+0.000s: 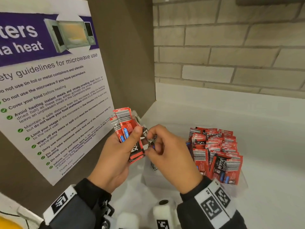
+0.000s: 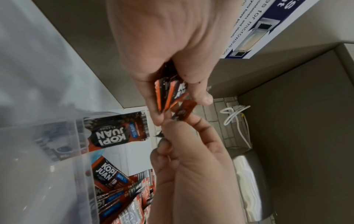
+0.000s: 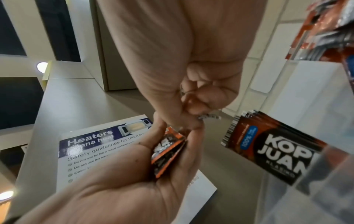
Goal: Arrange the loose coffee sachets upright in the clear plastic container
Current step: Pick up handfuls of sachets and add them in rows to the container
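My left hand (image 1: 133,136) grips a fanned stack of red and black coffee sachets (image 1: 123,124), held above the white counter. My right hand (image 1: 152,140) meets it and pinches the corner of one sachet (image 1: 144,133) at the stack's edge. In the left wrist view the same stack (image 2: 168,94) sits under my left hand (image 2: 172,60), and my right hand (image 2: 191,163) pinches a sachet (image 2: 184,111). The clear plastic container (image 1: 244,183) stands to the right, packed with several upright sachets (image 1: 216,151). Its near wall (image 2: 57,159) looks almost transparent.
A microwave safety poster (image 1: 49,96) hangs on the brown panel at my left. A brick wall (image 1: 231,47) closes the back. The white counter (image 1: 272,138) stretches to the right. A white cable (image 2: 235,115) hangs in the corner.
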